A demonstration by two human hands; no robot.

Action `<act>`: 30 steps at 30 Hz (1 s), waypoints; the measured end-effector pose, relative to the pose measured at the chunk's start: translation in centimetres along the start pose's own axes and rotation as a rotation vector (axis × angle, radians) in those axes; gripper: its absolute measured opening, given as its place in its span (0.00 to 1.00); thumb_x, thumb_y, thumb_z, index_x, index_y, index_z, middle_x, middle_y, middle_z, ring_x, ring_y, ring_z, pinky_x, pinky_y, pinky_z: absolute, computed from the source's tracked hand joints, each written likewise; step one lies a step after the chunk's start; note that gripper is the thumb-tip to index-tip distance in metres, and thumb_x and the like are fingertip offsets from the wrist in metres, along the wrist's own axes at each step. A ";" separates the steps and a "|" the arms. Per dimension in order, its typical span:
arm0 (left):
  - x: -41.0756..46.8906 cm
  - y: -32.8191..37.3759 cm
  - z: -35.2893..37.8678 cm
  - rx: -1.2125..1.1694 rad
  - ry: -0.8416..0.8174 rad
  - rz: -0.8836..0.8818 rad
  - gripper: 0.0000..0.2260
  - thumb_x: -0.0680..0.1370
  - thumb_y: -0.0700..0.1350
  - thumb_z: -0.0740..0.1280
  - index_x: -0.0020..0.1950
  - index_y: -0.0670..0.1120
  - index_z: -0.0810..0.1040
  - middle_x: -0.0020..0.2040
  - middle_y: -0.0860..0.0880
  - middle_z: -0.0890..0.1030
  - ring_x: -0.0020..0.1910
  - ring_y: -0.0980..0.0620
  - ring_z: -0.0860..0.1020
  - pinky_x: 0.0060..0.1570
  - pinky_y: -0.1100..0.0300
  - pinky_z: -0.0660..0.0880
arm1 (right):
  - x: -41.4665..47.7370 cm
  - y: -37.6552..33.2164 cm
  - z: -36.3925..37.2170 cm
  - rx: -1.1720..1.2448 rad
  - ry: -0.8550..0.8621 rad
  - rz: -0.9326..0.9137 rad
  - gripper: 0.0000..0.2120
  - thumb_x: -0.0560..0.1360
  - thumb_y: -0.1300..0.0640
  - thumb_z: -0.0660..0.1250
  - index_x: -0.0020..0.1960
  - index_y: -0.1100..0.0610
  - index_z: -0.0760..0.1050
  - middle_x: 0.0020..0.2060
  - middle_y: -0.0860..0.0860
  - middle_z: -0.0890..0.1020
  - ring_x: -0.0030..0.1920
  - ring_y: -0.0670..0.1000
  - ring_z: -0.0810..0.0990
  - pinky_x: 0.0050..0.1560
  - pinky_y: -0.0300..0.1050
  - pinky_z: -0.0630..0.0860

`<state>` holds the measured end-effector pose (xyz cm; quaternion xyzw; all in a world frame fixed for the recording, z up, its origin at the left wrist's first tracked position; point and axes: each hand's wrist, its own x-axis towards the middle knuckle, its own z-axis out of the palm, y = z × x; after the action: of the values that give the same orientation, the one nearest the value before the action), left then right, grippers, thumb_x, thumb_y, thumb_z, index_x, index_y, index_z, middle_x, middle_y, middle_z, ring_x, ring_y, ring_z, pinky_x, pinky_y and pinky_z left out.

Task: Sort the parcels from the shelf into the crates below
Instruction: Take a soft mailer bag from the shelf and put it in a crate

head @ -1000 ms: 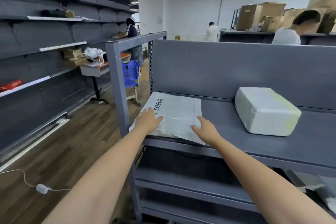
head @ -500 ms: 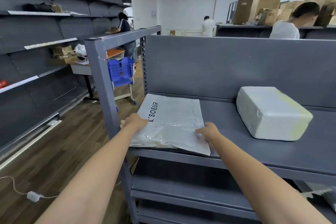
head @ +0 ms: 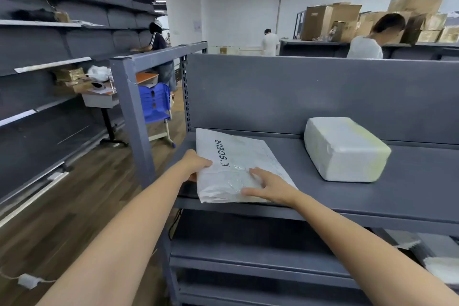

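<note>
My left hand (head: 197, 165) grips the left edge of the white poly mailer (head: 238, 154), fingers curled round it. The mailer lies at the left end of the grey shelf (head: 397, 201), its long axis running front to back. My right hand (head: 272, 187) rests spread flat on its near right corner, and a white wrapped box (head: 345, 149) sits well apart.

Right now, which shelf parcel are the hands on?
The flat white mailer printed SOEUR: left hand grips its edge, right hand rests on top. The wrapped block beside it sits untouched.
</note>
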<state>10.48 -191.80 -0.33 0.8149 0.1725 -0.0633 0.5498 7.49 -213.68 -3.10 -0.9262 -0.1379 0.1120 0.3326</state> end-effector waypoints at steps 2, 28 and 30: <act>-1.1 0.8 0.5 -0.023 -0.022 0.069 0.16 0.76 0.34 0.66 0.63 0.40 0.69 0.58 0.44 0.76 0.57 0.42 0.76 0.49 0.54 0.73 | -1.6 -0.8 0.4 -0.192 -0.067 -0.135 0.44 0.68 0.41 0.73 0.76 0.53 0.56 0.75 0.49 0.60 0.75 0.50 0.57 0.75 0.48 0.55; -19.5 0.1 5.4 -0.043 0.049 0.159 0.33 0.81 0.54 0.58 0.78 0.45 0.44 0.79 0.48 0.49 0.75 0.42 0.59 0.67 0.45 0.67 | -21.9 0.6 -8.0 0.631 0.570 -0.212 0.15 0.75 0.59 0.67 0.62 0.56 0.71 0.57 0.54 0.80 0.56 0.53 0.80 0.56 0.48 0.79; -20.6 -1.3 6.1 -0.063 0.042 0.130 0.35 0.80 0.55 0.59 0.78 0.42 0.45 0.79 0.45 0.51 0.75 0.41 0.59 0.68 0.45 0.64 | -24.0 1.5 -7.9 0.758 0.529 -0.204 0.17 0.76 0.59 0.67 0.64 0.57 0.71 0.58 0.53 0.81 0.56 0.53 0.81 0.55 0.49 0.80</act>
<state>-8.67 -201.36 2.22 0.8077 0.1326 -0.0051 0.5745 -12.35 -227.34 4.69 -0.7179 -0.0883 -0.1185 0.6802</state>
